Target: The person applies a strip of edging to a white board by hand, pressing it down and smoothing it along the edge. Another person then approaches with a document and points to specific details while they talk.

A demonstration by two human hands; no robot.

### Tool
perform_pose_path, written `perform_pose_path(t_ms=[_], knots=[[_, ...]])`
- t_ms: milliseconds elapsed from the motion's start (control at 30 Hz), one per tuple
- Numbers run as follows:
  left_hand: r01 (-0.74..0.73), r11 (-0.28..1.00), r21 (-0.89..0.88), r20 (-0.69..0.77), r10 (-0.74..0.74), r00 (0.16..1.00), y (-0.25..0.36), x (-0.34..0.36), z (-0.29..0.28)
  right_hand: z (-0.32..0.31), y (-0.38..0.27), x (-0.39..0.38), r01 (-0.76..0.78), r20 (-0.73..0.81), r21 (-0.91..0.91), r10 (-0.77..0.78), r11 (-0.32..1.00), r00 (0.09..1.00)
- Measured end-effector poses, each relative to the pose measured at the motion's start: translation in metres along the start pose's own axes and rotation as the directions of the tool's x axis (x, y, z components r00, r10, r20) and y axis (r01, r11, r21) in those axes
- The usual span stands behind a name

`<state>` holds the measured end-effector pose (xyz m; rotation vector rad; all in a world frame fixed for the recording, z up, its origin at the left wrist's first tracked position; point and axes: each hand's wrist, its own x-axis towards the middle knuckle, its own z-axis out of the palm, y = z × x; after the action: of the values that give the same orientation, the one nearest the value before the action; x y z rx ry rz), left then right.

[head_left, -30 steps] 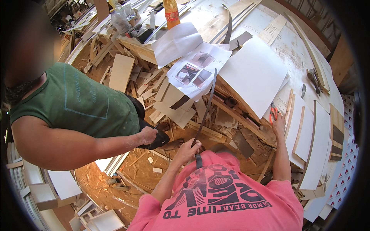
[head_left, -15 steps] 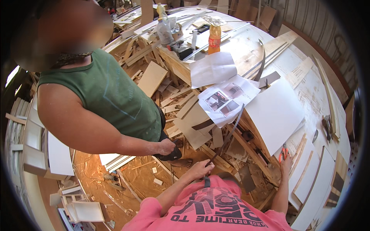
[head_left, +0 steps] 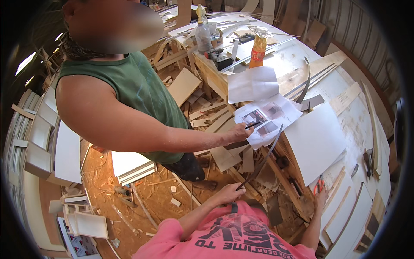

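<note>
My left hand (head_left: 230,194) grips one end of a long dark flexible strip (head_left: 261,164), which curves up and away past the table edge. At the table's right part, my right hand (head_left: 320,199) is closed at the handles of a small orange-handled hand tool (head_left: 318,186); its exact kind is too small to make out. Printed sheets with pictures (head_left: 269,116) lie at the table edge beyond the strip. A co-worker's hand (head_left: 238,133), reaching in from the left, holds a dark pen-like stick (head_left: 252,125) over them.
The white worktable (head_left: 315,142) carries a large white panel (head_left: 317,134), an orange bottle (head_left: 258,52), a cordless drill (head_left: 219,59) and dark pliers (head_left: 368,162). Wood offcuts (head_left: 183,86) crowd the floor beside it. The co-worker in a green top (head_left: 142,95) stands close on the left.
The co-worker's arm has stretched out to the right, bringing the pen-like stick over the printed sheets. My view has shifted slightly; my hands keep the same things.
</note>
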<state>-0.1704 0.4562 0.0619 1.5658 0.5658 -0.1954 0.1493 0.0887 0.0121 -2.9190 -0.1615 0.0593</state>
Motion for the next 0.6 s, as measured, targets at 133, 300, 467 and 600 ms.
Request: perform_pose_path(t_ms=[133,300,467,600], knots=[[0.012,1.000,0.004,0.026,-0.012,1.000,-0.008,0.010,0.003,0.006,0.020,0.002,0.012,-0.062,-0.099,-0.018,0.995,0.998],[0.043,0.999,-0.013,0.023,-0.043,0.999,-0.004,0.002,0.002,-0.010,-0.010,-0.006,-0.042,0.040,-0.027,0.043,0.999,0.998],[0.074,0.997,0.000,0.016,-0.074,0.997,-0.002,0.001,0.004,-0.017,-0.018,-0.012,-0.075,0.048,0.003,0.074,0.997,0.996],[0.073,0.997,0.030,0.017,-0.073,0.997,-0.004,0.004,0.004,-0.014,-0.013,-0.012,-0.077,0.042,-0.067,0.080,0.995,0.996]])
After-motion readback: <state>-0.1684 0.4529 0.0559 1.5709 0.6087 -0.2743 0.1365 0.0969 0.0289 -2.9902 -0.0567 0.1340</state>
